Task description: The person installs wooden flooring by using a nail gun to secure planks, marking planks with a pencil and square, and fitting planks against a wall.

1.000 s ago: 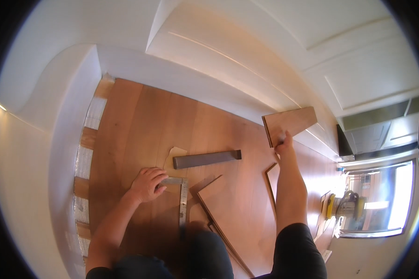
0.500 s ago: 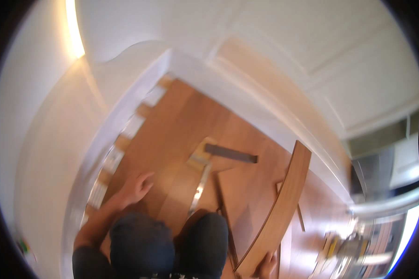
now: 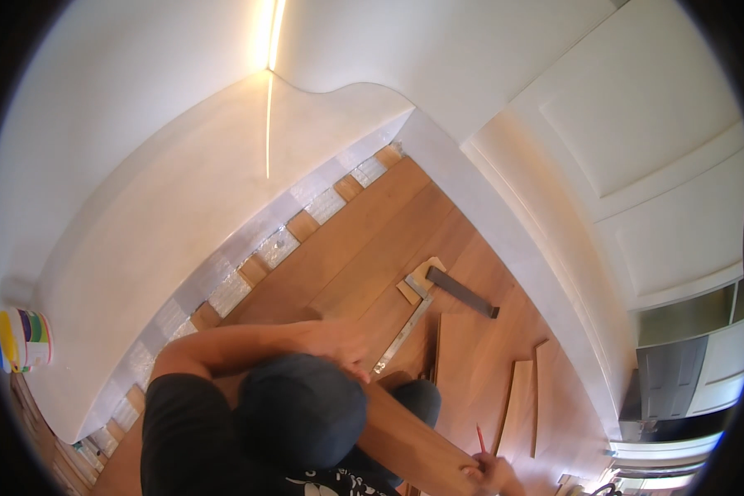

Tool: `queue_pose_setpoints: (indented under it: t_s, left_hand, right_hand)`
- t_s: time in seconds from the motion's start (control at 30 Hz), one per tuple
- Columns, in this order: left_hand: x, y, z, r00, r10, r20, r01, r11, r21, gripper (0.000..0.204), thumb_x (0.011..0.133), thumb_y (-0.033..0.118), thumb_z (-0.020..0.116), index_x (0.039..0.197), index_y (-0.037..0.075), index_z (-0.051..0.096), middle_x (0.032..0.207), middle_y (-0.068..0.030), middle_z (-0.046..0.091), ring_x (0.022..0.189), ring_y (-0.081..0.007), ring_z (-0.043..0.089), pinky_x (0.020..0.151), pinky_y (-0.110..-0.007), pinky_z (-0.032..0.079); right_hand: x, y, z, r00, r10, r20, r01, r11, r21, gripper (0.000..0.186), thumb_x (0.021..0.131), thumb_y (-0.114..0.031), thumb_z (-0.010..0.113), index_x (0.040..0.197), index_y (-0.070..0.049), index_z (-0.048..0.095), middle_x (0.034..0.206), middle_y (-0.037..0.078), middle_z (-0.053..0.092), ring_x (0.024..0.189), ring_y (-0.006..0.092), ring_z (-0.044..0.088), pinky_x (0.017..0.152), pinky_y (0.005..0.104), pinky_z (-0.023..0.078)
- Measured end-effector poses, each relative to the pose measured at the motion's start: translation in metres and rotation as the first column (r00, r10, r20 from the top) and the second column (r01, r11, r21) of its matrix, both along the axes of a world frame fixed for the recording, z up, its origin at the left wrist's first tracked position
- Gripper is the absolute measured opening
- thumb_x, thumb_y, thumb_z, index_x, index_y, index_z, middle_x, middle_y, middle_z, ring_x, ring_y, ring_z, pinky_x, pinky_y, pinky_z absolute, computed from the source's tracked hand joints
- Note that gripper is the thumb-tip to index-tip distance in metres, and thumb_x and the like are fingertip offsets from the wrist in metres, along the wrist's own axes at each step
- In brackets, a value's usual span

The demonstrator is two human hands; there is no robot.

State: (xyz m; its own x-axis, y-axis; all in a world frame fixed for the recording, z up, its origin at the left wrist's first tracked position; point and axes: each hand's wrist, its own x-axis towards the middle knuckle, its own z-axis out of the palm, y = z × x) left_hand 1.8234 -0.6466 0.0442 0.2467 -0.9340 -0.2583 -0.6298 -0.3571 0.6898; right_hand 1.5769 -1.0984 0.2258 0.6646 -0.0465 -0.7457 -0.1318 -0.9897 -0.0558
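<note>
My left hand (image 3: 339, 343) lies curled above my raised knee (image 3: 302, 422), at the upper end of a wooden plank (image 3: 413, 434) that slants across my lap. Whether it grips that end I cannot tell. My right hand (image 3: 492, 478) is closed on the plank's lower end at the bottom edge, with a red pencil (image 3: 479, 438) sticking up beside it. Just beyond my left hand, a metal square lies on the wood floor (image 3: 364, 240), with a silver rule (image 3: 401, 335) and a dark blade (image 3: 463, 291).
A small pale wood offcut (image 3: 422, 277) sits at the square's corner. Loose planks (image 3: 521, 405) lie to the right by the white skirting (image 3: 504, 240). Silver underlay with wood spacers (image 3: 264, 252) edges the floor by a curved white step. A colourful tub (image 3: 21, 339) stands far left.
The view has swung left and down. The plank that stood up on my right now lies across my lap, and my left hand has drawn back from the floor to my knee.
</note>
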Motion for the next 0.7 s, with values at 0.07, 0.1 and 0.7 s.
queue_pose_setpoints:
  t_s: [0.07, 0.1, 0.7]
  left_hand:
    - [-0.030, 0.036, -0.015, 0.981, 0.065, -0.183, -0.078, 0.995, -0.064, 0.067, 0.101, 0.068, 0.053, 0.092, 0.006, 0.077, 0.094, -0.0202, 0.075, 0.089, -0.0412, 0.070, 0.073, -0.048, 0.055]
    - [-0.045, 0.052, -0.014, 0.964, 0.184, -0.192, -0.189, 0.982, -0.005, 0.066, 0.102, 0.067, 0.051, 0.093, 0.007, 0.077, 0.094, -0.0193, 0.075, 0.090, -0.0423, 0.069, 0.076, -0.049, 0.054]
    - [0.009, 0.132, -0.146, 0.057, 0.997, -0.043, -0.988, 0.051, -0.143, 0.057, 0.108, 0.048, 0.051, 0.077, 0.003, 0.067, 0.078, -0.0257, 0.068, 0.076, -0.0497, 0.065, 0.070, -0.058, 0.052]
  right_hand:
    - [0.052, -0.007, -0.004, 0.989, 0.125, -0.084, -0.127, 0.992, -0.025, 0.063, 0.089, -0.070, 0.071, 0.121, -0.016, 0.074, 0.099, 0.020, 0.076, 0.093, 0.0379, 0.074, 0.079, 0.0457, 0.058]
    - [0.084, 0.004, -0.002, 0.968, 0.215, -0.133, -0.222, 0.974, -0.046, 0.064, 0.089, -0.070, 0.070, 0.123, -0.016, 0.073, 0.101, 0.018, 0.077, 0.095, 0.0383, 0.074, 0.081, 0.0464, 0.058]
    - [0.230, 0.181, -0.156, 0.669, 0.141, 0.730, -0.431, 0.873, 0.227, 0.051, 0.097, -0.030, 0.073, 0.139, -0.006, 0.056, 0.115, 0.021, 0.071, 0.092, 0.0357, 0.072, 0.080, 0.0433, 0.059]
